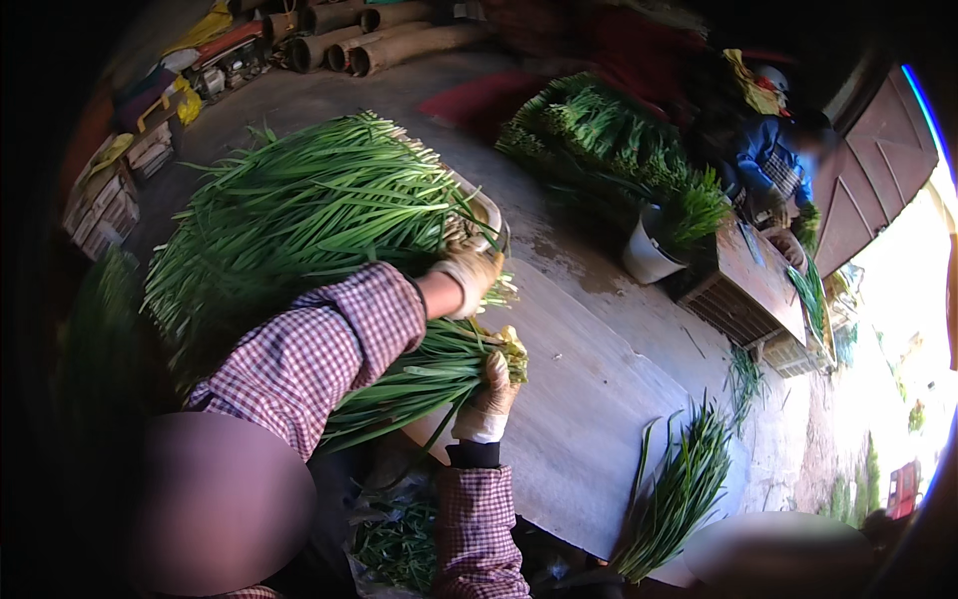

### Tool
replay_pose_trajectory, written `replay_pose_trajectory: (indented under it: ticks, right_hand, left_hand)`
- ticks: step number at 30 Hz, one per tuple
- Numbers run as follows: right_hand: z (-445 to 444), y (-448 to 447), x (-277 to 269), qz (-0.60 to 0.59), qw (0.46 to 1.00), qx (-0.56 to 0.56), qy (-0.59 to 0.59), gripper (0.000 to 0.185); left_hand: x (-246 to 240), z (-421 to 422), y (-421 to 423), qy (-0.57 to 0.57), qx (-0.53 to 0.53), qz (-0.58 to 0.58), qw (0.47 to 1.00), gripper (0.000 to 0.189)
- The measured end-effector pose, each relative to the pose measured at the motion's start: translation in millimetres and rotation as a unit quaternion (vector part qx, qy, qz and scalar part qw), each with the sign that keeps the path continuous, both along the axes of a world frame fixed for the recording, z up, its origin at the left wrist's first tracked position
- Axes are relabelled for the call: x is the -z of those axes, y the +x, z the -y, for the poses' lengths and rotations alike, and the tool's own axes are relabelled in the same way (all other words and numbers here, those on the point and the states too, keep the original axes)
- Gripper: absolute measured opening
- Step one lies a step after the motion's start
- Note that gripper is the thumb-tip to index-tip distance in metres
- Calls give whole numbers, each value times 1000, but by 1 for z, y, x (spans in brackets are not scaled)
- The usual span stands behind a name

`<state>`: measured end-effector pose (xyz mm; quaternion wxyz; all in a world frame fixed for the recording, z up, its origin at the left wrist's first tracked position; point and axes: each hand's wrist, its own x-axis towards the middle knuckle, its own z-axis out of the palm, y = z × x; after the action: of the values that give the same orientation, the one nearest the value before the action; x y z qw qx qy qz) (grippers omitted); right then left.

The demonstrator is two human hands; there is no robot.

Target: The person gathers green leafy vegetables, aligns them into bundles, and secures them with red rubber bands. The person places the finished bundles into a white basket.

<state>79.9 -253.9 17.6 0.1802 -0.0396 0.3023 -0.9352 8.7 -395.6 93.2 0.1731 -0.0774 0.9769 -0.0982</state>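
Observation:
My right hand (490,397), in a pale glove with a white wrist band, grips a bunch of garlic chives (419,382) near its pale stalk ends. The leaves trail to the left. My gloved left hand (468,277) curls at the stalk ends of a large heap of garlic chives (314,202); whether its fingers have closed on any is hidden. Beside the heap, a pale rounded rim (486,210) shows past that hand. Both hands are over the left part of a grey board (576,404). Another bunch of chives (681,487) lies at its right end.
Below the board, a clear plastic bag (397,539) holds green scraps. Across the floor are more stacked chives (614,135), a white bucket (651,247) and a crate-like stand (748,284). A person in blue (778,165) handles greens there. Brown pipes (404,49) lie at the back.

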Motion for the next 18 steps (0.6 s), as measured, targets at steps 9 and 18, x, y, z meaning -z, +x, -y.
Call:
replay_pose_trajectory:
  ticks: [9,18]
  right_hand:
    - [2,4,-30,5,1000,2,-9,46]
    - [14,-10,-55,-98,994,-4,49,44]
  left_hand:
    - [61,6,-32,-114,-68,-167,977,23]
    - [35,18,-21,21,-35,-165,985,18]
